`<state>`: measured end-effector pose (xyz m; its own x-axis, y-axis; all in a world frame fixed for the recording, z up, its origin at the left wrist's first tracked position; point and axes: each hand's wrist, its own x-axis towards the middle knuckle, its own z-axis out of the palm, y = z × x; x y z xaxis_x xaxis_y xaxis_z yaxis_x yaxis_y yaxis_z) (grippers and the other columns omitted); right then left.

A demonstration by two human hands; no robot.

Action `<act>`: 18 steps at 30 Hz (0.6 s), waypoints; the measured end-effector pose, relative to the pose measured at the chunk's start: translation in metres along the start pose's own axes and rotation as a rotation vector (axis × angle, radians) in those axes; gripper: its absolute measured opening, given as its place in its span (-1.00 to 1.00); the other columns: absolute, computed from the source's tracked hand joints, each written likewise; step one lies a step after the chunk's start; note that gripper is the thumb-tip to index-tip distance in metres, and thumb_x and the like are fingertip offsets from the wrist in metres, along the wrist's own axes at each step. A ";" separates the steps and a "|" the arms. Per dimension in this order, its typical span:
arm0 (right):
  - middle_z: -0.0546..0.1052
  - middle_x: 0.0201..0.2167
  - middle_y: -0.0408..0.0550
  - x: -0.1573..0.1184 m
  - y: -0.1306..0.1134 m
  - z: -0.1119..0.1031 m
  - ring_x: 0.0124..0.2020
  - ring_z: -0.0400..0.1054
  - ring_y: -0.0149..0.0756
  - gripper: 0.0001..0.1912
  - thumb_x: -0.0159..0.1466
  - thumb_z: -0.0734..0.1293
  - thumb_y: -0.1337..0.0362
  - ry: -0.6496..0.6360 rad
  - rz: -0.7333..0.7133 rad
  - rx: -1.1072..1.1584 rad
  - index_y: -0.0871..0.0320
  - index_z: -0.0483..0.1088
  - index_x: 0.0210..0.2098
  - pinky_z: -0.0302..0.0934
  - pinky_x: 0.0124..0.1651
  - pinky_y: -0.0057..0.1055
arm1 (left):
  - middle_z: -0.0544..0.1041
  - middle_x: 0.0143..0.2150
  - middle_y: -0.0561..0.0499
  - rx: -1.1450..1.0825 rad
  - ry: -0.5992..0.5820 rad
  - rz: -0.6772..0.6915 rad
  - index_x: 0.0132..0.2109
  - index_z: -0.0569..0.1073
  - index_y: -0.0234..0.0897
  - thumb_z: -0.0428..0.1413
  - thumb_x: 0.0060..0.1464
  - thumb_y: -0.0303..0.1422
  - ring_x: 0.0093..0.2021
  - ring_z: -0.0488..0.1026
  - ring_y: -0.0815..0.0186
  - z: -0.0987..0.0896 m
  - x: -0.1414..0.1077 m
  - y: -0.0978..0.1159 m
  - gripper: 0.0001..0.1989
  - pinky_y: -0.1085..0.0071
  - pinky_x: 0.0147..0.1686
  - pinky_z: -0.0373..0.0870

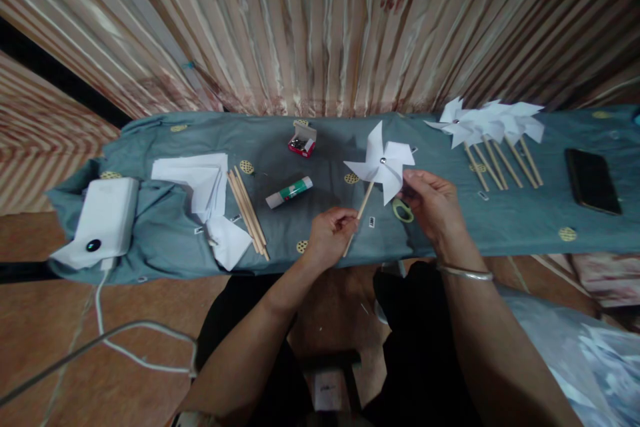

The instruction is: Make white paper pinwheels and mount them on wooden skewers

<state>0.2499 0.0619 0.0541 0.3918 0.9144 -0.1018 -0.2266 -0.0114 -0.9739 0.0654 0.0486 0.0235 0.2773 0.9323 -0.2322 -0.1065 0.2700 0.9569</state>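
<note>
A white paper pinwheel (pixel 393 153) with a silvery pin at its centre is held up over the cloth on a wooden stick (pixel 367 200). My left hand (pixel 333 235) is closed round the lower part of this stick. My right hand (pixel 431 201) pinches the lower right blade of the pinwheel between thumb and fingers. Green-handled scissors (pixel 403 211) lie partly hidden beside my right hand. Left of my left hand lies a green and white glue stick (pixel 289 192). Behind it stands an open red box (pixel 302 140) of small metal pins.
Several finished pinwheels (pixel 493 121) lie at the back right, near a dark phone (pixel 593 181). Wooden sticks (pixel 247 213), folded white paper (pixel 200 177) and a white power bank (pixel 107 220) with a cable lie left on the grey-green cloth (pixel 330 140). A curtain hangs behind.
</note>
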 end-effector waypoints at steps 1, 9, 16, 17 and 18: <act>0.45 -0.64 -0.23 0.000 0.000 0.000 -0.60 0.27 -0.52 -0.64 -0.16 0.62 0.03 -0.001 0.002 -0.001 0.12 0.51 -0.56 0.22 -0.53 -0.56 | 0.45 -0.53 0.10 -0.001 0.001 0.001 -0.40 0.55 -0.34 0.17 -0.09 -0.50 -0.50 0.34 0.47 0.000 0.000 0.000 -0.94 0.56 -0.45 0.26; 0.44 -0.66 -0.21 -0.002 -0.001 0.003 -0.64 0.24 -0.52 -0.64 -0.16 0.61 0.03 -0.015 0.013 -0.015 0.13 0.52 -0.57 0.17 -0.57 -0.55 | 0.46 -0.52 0.09 0.027 0.007 0.009 -0.39 0.55 -0.33 0.17 -0.09 -0.50 -0.49 0.35 0.46 -0.001 0.000 -0.001 -0.93 0.55 -0.45 0.27; 0.46 -0.66 -0.21 -0.002 0.000 0.003 -0.64 0.27 -0.50 -0.65 -0.17 0.61 0.01 -0.020 0.022 -0.029 0.10 0.53 -0.58 0.19 -0.57 -0.54 | 0.46 -0.53 0.09 0.020 0.000 0.017 -0.40 0.55 -0.33 0.17 -0.08 -0.50 -0.49 0.35 0.45 0.000 0.000 -0.001 -0.94 0.55 -0.44 0.27; 0.47 -0.66 -0.20 -0.002 0.001 0.003 -0.63 0.28 -0.50 -0.66 -0.16 0.61 0.02 -0.021 0.020 -0.025 0.11 0.53 -0.57 0.21 -0.55 -0.54 | 0.46 -0.53 0.09 0.017 -0.001 0.019 -0.40 0.55 -0.33 0.17 -0.08 -0.49 -0.49 0.35 0.45 0.000 0.000 -0.001 -0.94 0.54 -0.44 0.28; 0.47 -0.65 -0.20 -0.002 0.002 0.003 -0.63 0.29 -0.51 -0.66 -0.15 0.61 0.03 -0.024 0.019 -0.021 0.11 0.54 -0.56 0.22 -0.53 -0.54 | 0.46 -0.53 0.09 0.017 0.000 0.024 -0.39 0.56 -0.33 0.18 -0.08 -0.49 -0.49 0.36 0.45 0.000 0.000 -0.001 -0.94 0.54 -0.43 0.28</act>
<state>0.2461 0.0611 0.0530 0.3663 0.9232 -0.1161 -0.2148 -0.0375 -0.9759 0.0653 0.0485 0.0225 0.2754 0.9383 -0.2091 -0.0972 0.2436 0.9650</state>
